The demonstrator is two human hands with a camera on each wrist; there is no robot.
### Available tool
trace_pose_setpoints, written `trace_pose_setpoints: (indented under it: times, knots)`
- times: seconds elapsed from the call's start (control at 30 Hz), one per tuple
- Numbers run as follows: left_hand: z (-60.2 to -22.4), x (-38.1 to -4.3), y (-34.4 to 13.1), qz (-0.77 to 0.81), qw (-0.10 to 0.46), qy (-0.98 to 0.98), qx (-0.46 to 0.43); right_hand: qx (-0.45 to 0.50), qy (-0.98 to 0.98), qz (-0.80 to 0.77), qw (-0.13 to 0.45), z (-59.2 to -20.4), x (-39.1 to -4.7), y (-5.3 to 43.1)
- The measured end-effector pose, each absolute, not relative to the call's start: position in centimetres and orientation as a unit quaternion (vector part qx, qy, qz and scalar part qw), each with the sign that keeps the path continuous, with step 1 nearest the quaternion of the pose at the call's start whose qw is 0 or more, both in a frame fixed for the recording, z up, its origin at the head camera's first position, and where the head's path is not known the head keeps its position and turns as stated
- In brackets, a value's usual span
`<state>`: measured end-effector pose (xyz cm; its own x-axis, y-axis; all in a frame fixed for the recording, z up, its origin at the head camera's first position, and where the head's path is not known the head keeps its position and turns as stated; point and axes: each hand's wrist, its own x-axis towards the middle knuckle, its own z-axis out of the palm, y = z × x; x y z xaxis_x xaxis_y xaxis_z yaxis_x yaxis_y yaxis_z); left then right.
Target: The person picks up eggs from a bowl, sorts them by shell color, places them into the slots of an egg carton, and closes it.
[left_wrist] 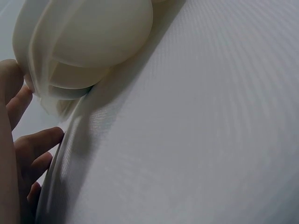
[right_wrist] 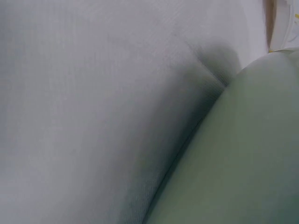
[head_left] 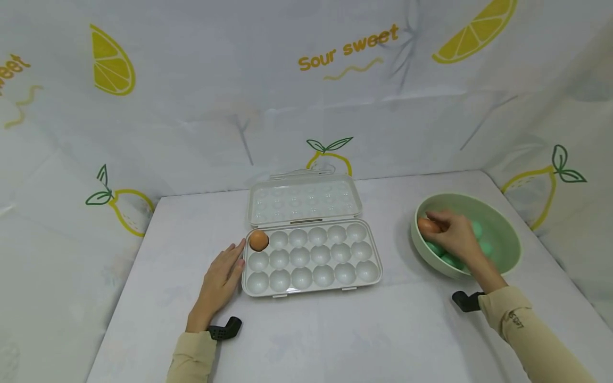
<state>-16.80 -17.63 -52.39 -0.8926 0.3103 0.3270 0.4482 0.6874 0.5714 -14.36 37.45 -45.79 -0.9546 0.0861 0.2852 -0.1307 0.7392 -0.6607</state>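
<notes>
A pale plastic egg box [head_left: 300, 257] lies with its lid [head_left: 306, 199] folded back. One brown egg [head_left: 258, 240] fills its far-left cup. My left hand [head_left: 217, 282] lies at the box's left side with fingers extended, fingertips against the rim. The left wrist view shows these fingers [left_wrist: 39, 141] beside the box's rounded cups [left_wrist: 105, 32]. Over the left part of a light green bowl [head_left: 507, 234], my right hand [head_left: 458, 238] holds another brown egg [head_left: 426, 226] between thumb and fingers. Several green eggs [head_left: 451, 259] sit below it in the bowl.
A white cloth covers the table [head_left: 335, 335], and a lemon-print curtain [head_left: 201, 106] rises behind and at both sides. The bowl's outer wall [right_wrist: 247, 140] fills the right of the right wrist view. Black wrist cameras [head_left: 227, 329] sit at both cuffs.
</notes>
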Motion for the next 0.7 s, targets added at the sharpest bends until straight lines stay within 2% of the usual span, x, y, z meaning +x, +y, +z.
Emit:
trace_pose_setpoints:
  times: [0.27, 0.7]
  knots:
    - [-52.35, -16.82, -17.68, -0.334, 0.101, -0.914, -0.208, 0.034, -0.931, 0.319, 0.173, -46.07, -14.50, 37.47]
    - [-52.35, -16.80, -17.67, -0.337, 0.103, -0.913, -0.207, 0.035, -0.911, 0.382, 0.149, -45.99, -14.35, 37.54]
